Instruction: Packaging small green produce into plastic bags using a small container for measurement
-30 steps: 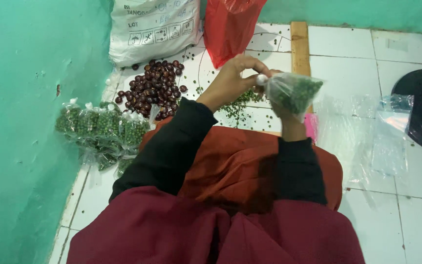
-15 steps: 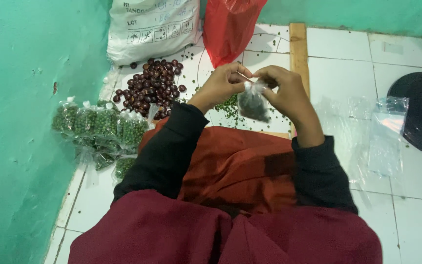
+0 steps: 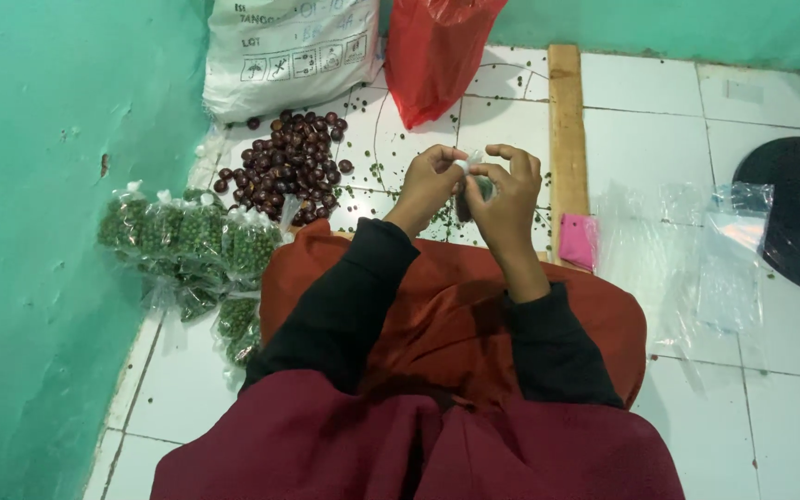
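both hands have drawn closer since the earlier frame, at upper centre: left hand (image 3: 430, 182) and right hand (image 3: 506, 196) pinch the neck of a small bag (image 3: 476, 188) between them, mostly hidden. dark fruits (image 3: 291, 163) lie left; plank (image 3: 565, 139) just right; bare tiles (image 3: 659, 120) beyond.

Small bag (image 3: 481, 188) mostly hidden behind hands; white sack (image 3: 289, 51), red bag (image 3: 432, 56) cut off.
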